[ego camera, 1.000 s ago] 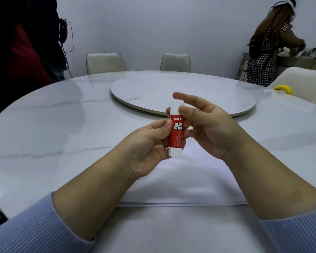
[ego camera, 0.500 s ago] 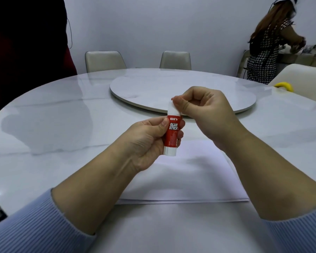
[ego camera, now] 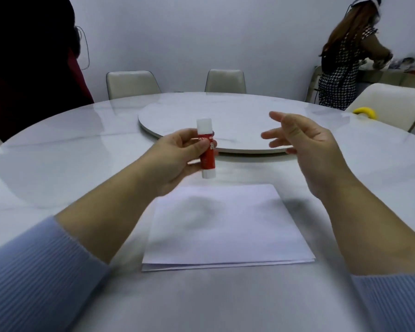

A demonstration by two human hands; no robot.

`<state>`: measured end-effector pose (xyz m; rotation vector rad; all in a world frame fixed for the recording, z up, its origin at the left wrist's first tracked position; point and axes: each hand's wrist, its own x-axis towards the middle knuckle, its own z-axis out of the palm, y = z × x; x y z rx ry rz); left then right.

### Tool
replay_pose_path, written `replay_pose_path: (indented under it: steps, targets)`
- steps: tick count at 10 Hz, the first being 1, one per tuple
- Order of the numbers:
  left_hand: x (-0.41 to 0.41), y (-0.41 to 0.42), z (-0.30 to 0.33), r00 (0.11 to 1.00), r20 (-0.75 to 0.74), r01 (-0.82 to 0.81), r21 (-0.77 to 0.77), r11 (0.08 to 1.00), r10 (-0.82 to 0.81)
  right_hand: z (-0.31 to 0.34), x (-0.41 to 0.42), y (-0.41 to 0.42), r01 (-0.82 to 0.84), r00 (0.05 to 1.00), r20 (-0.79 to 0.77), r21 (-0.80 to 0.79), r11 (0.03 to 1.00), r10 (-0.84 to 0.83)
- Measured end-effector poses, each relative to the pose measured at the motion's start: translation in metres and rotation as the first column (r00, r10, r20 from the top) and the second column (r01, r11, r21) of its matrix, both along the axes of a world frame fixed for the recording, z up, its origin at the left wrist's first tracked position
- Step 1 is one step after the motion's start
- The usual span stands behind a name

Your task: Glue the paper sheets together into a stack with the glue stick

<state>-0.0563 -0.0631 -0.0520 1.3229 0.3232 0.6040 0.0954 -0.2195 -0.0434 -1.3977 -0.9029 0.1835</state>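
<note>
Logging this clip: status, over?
Left hand grips glue stick, cap on. Right hand open, empty. Paper sheets flat on table, nothing in the way.

I note a red glue stick (ego camera: 207, 156) with white ends above white paper sheets (ego camera: 225, 226). My sleeves (ego camera: 34, 274) are pale blue, finely ribbed; the table (ego camera: 58, 149) is white marble, grey-veined. At two o'clock, something yellow (ego camera: 366, 112); a black-and-white houndstooth dress (ego camera: 338, 75).

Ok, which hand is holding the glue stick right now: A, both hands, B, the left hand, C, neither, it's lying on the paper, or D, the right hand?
B: the left hand grips the glue stick upright above the paper, while the right hand is open and apart from it.
</note>
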Motion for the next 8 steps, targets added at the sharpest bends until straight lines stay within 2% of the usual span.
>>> replay_pose_path:
  steps: [1, 2, 4, 7, 8]
  targets:
    - [0.012, 0.020, -0.003, 0.991, -0.102, -0.056, 0.249, 0.967, 0.083, -0.006, 0.011, 0.002, 0.055, 0.998, -0.021, -0.013, 0.998, -0.055]
    - [0.024, 0.031, -0.013, 0.973, -0.197, -0.047, 0.354, 0.934, 0.123, -0.011, 0.016, 0.006, 0.058, 0.998, -0.005, -0.039, 0.998, -0.058]
    - [0.030, 0.031, -0.024, 0.971, -0.219, -0.011, 0.359, 0.933, 0.095, -0.014, 0.022, 0.006, 0.091, 0.996, 0.003, -0.025, 0.996, -0.091]
    - [0.022, 0.025, -0.027, 0.943, -0.310, 0.082, 0.572, 0.816, 0.123, -0.022, 0.026, 0.008, 0.107, 0.994, 0.015, -0.013, 0.994, -0.107]
    - [0.007, 0.035, -0.018, 0.938, -0.219, -0.099, 0.576, 0.812, 0.269, -0.010, 0.029, 0.002, 0.156, 0.988, -0.010, 0.128, 0.979, -0.156]
